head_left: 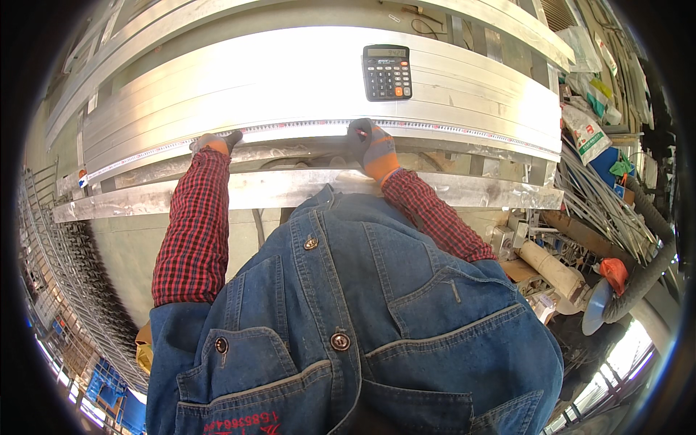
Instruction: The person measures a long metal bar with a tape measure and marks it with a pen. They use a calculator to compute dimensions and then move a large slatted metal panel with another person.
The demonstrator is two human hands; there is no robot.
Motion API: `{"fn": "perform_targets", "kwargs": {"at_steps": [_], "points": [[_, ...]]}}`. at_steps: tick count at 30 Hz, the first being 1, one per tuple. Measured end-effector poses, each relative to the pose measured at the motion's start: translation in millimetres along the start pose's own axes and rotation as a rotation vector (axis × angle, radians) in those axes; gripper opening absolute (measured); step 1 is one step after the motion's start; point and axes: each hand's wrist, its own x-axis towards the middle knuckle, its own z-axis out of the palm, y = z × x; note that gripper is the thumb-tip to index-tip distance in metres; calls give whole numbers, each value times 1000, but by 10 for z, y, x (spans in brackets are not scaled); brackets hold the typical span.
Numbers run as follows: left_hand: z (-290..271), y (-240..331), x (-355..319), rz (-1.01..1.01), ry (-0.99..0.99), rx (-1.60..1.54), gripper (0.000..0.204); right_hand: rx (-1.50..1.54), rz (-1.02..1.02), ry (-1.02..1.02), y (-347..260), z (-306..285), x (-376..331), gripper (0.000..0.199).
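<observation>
At nine o'clock of the view, a grey wire-mesh rack [43, 190] is seen. Just above nine o'clock, a small blue-and-white piece [83, 177] is found at the left end of the tape measure [304, 125]; whether it is the case cannot be told. From there the tape is stretched over the near edge of the silver metal bars [217, 83], up to between two and three o'clock. Thus the laying out of the tape seems to be done.

At ten o'clock, the left hand [214, 143] is placed at the tape, with dark-gloved fingertips pointed to the right; whether the tape is pinched or only pressed cannot be told. Below, toward six o'clock, a blue denim garment [319, 290] is worn over red checked sleeves.

Between twelve and one o'clock, the right hand [375, 150], in a grey-and-orange glove, is held at the tape with its fingers bent; what is gripped, if anything, is hidden. No mark can be made out on the bars, so the marking, if needed, is judged to be left. Just beyond this hand, a black desktop calculator [387, 73] is laid on the bars, and a figure is shown on its display.

At three o'clock, thin metal rods [605, 206] are heaped.
</observation>
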Motion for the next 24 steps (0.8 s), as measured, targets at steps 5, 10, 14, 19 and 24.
{"fn": "perform_targets", "kwargs": {"at_steps": [5, 10, 14, 19, 24], "points": [[-29, 21, -61, -8, 6, 5, 113, 12, -5, -2, 63, 17, -10, 20], [-76, 25, -96, -1, -38, 8, 111, -9, -75, 37, 82, 20, -16, 21], [-79, 30, -113, -4, -32, 5, 109, -18, -45, 20, 53, -2, -17, 21], [-52, 41, -113, -18, -1, 15, 109, -33, -51, 33, 21, -8, -19, 21], [-15, 5, -46, -24, 8, -23, 108, -23, -45, 33, 1, -10, -4, 19]]}}
